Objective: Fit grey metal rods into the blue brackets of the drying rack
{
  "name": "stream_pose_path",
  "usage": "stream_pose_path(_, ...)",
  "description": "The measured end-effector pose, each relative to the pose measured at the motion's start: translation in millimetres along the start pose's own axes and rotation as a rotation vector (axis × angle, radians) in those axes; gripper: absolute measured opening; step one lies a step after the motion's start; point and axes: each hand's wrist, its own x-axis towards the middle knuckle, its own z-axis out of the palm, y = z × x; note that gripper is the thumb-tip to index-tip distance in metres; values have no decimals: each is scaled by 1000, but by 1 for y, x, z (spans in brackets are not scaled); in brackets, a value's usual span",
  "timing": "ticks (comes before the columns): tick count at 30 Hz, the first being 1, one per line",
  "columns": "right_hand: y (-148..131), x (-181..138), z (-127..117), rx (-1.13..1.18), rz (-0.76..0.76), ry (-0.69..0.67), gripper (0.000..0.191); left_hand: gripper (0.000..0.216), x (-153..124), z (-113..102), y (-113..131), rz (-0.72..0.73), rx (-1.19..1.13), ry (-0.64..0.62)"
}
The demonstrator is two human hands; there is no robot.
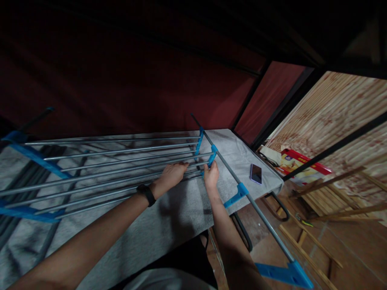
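Observation:
A rack of grey metal rods (121, 151) with blue plastic brackets lies across a grey cloth-covered surface in front of me. My left hand (172, 176), with a black band on its wrist, is closed round one rod near its right end. My right hand (212, 176) pinches a blue bracket (214, 149) where the rods' right ends meet it. That bracket sits on a long grey tube (264, 216), which slants down to the right past the surface's edge. More blue brackets (238, 192) hang along this tube. At far left, another blue bracket (36, 156) carries the rods' other ends.
A phone (256, 174) lies on the cloth (187, 225) at right. Dark loose tubes (21, 181) lie under the rack at left. Beyond the edge are a red box (305, 163), a wooden frame (317, 197) and a tiled floor. A dark red panel (136, 88) stands behind.

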Motion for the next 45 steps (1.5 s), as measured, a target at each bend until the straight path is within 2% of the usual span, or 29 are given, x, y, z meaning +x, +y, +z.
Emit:
stream_pose_path(13,-3,-1,-3,-79,-20,-1,22,35,2,-3,0,-50,-6,-53)
stream_pose_path(25,-6,-3,-4,-195,-27,-25,27,33,2,1,1,-2,33,-24)
stream_pose_path(34,-8,-4,-6,-191,-29,-32,25,40,-2,3,3,36,101,28)
stream_pose_path(45,-10,-6,-3,-143,-10,-5,28,39,0,-2,7,13,116,-2)
